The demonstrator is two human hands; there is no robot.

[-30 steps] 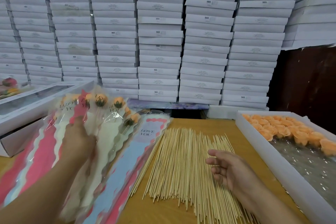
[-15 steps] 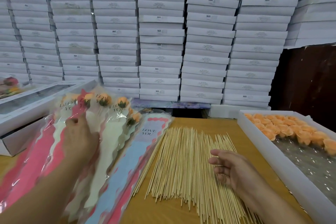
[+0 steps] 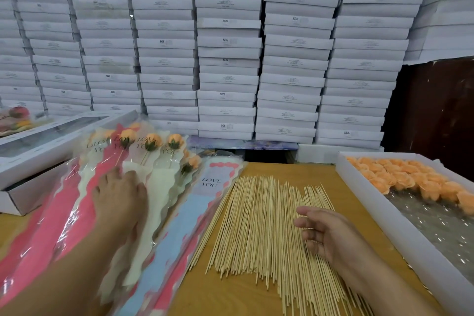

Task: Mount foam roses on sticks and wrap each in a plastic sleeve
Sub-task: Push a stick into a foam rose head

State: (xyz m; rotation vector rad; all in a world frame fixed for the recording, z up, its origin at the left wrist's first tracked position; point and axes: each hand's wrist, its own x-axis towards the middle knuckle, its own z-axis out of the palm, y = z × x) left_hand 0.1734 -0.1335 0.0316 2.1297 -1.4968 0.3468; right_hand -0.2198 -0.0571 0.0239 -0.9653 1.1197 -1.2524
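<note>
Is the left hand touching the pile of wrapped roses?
Touching. The head view shows the left hand lying palm-down on the wrapped roses, fingers spread flat on the plastic, no gap visible.

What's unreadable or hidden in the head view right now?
- Left hand: fingertips motion-blurred on the wrapped roses; grip unclear.
- Box labels: small print too tiny beyond "SGS".
- Skewers: near ends hidden under the right hand.
- Rose tray: cut off by right edge.

Two hands in view: left hand (image 3: pixel 120 202), right hand (image 3: pixel 331 236). Wrapped roses (image 3: pixel 151 146): about six heads showing. Bamboo sticks (image 3: pixel 259 223): one loose pile, too many to count. One tray (image 3: pixel 359 187) of orange foam roses (image 3: pixel 410 179), dozens. White boxes (image 3: pixel 228 59): at least seven stacks.
</note>
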